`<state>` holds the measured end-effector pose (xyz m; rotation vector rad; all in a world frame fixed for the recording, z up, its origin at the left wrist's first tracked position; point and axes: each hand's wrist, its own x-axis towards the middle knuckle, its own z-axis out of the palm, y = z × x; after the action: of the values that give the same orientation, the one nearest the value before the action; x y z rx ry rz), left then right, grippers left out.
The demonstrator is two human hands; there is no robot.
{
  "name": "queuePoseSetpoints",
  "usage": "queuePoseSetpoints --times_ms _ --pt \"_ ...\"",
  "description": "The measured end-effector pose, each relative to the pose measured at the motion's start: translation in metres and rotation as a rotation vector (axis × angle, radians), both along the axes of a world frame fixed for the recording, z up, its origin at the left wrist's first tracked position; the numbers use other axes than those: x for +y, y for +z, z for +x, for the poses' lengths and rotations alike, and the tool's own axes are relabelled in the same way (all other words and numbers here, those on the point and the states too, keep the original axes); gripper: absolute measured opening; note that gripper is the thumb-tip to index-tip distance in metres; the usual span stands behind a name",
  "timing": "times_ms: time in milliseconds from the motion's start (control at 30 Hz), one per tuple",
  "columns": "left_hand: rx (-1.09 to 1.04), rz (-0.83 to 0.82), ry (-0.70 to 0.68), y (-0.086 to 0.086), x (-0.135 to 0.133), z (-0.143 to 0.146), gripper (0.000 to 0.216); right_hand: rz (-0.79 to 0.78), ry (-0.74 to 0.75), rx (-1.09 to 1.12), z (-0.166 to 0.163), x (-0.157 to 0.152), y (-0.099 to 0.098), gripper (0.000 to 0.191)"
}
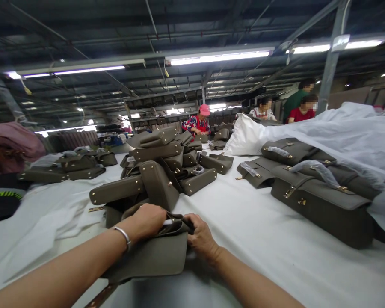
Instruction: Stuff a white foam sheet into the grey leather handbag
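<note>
An olive-grey leather handbag (154,256) lies on the white-covered table (263,239) right in front of me. My left hand (146,220) is closed over its top edge, a silver bracelet on the wrist. My right hand (200,237) grips the bag's right upper corner, fingers curled around the edge. A brown strap end (99,297) sticks out below the bag.
A heap of the same olive bags (160,171) rises just behind my hands. More finished bags (321,201) line the right side beside a white sack (340,128). Further bags (73,167) lie at the left. Several people work at the far end.
</note>
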<state>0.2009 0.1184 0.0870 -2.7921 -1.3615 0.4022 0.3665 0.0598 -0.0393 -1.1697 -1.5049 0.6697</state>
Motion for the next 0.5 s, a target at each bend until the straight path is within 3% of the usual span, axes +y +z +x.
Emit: queuePoseSetpoints --times_ms 100,200,267,400,500 --pt "-0.059 -0.164 -0.055 0.009 0.002 -0.011 0.013 0.002 -0.023 0.012 0.0 0.0 -0.001 0.031" --pt "-0.154 -0.298 -0.111 0.014 0.001 -0.019 0.019 0.0 -0.027 0.019 0.0 0.0 -0.001 0.031" --pt "-0.232 -0.229 -0.094 0.012 -0.001 -0.023 0.025 0.014 -0.018 0.018 0.0 0.0 -0.001 0.03" --pt "-0.176 0.13 -0.177 0.001 -0.009 -0.03 0.026 0.015 -0.04 0.008 -0.001 0.001 0.0 0.029" --pt "-0.197 0.162 -0.276 -0.007 -0.014 -0.035 0.032 0.019 -0.085 -0.045 -0.003 0.0 -0.003 0.029"
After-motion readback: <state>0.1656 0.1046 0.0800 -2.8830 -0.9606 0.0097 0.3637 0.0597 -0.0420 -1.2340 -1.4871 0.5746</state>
